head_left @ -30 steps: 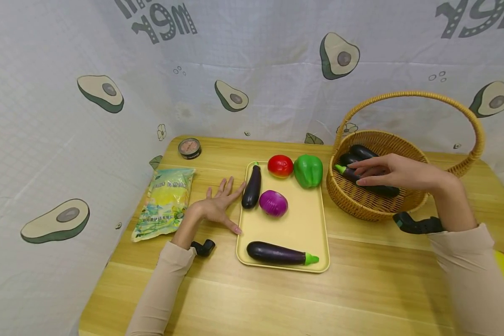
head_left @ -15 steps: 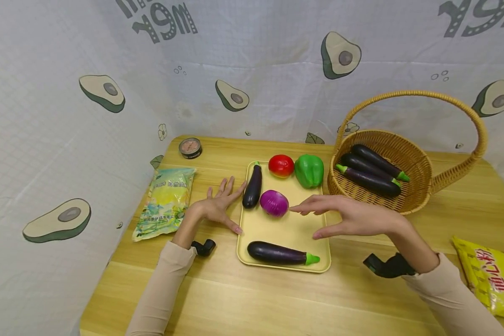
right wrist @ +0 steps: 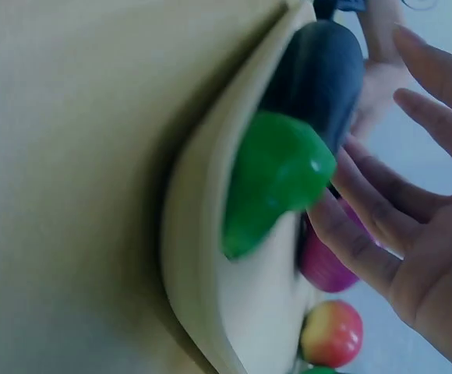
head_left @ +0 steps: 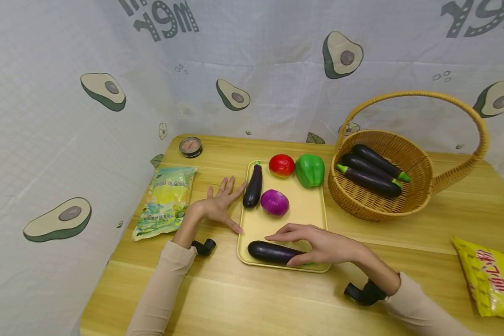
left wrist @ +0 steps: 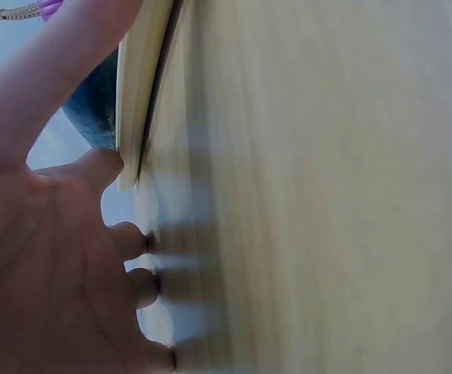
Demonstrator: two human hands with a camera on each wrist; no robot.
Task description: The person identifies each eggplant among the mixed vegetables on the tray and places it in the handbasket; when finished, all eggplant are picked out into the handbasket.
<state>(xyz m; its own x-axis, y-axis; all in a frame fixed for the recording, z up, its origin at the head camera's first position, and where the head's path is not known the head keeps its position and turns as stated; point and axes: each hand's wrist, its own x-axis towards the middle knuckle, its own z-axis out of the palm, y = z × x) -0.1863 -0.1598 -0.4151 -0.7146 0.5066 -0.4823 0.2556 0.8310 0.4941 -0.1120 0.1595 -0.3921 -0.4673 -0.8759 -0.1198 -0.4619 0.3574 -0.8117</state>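
A cream tray (head_left: 252, 228) bears a long eggplant (head_left: 273, 252) along its near edge, a smaller eggplant (head_left: 253, 187), a purple onion (head_left: 275, 202), a red tomato-like vegetable (head_left: 282, 165) and a green bell pepper (head_left: 310, 171). My right hand (head_left: 323, 245) is over the stem end of the near eggplant, thumb on the near side, fingers reaching past its far side. In the right wrist view, those fingers (right wrist: 366, 234) look fairly straight beside the green stem cap (right wrist: 277, 175). My left hand (head_left: 216, 207) spreads its fingers along the tray's left rim, thumb and index at the edge.
A wicker basket (head_left: 369, 212) with a tall handle, holding several eggplants, stands right of the tray. A yellow packet (head_left: 491, 280) lies at the far right. Left are a green-yellow bag (head_left: 164, 203) and a small round tin (head_left: 191, 147). A printed curtain hangs behind.
My right hand has left the basket's eggplants, passed over the tray's right side and come down to the near eggplant. The left hand has stayed at the tray's rim.
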